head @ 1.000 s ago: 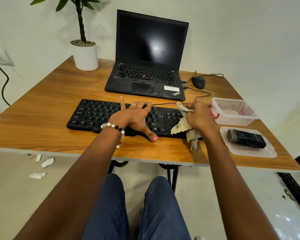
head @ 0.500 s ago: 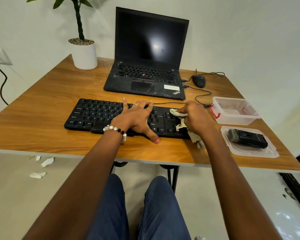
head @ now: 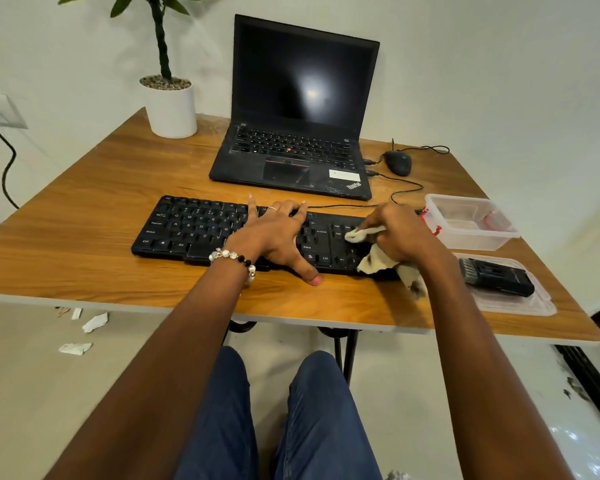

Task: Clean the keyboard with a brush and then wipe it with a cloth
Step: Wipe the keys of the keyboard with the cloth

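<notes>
Gripping a crumpled, off-white cloth (head: 373,259) in curled fingers, the right hand (head: 400,237) presses it onto the right-hand keys of the flat black keyboard (head: 194,230) at frame centre, while the left hand (head: 278,233) lies spread and flat on the middle keys, thumb on the wood-grain tabletop (head: 84,216). Right of centre, a black brush (head: 496,277) rests on a clear plastic lid (head: 537,304) beside a clear rectangular box (head: 471,223); an open laptop (head: 302,109) sits above.
</notes>
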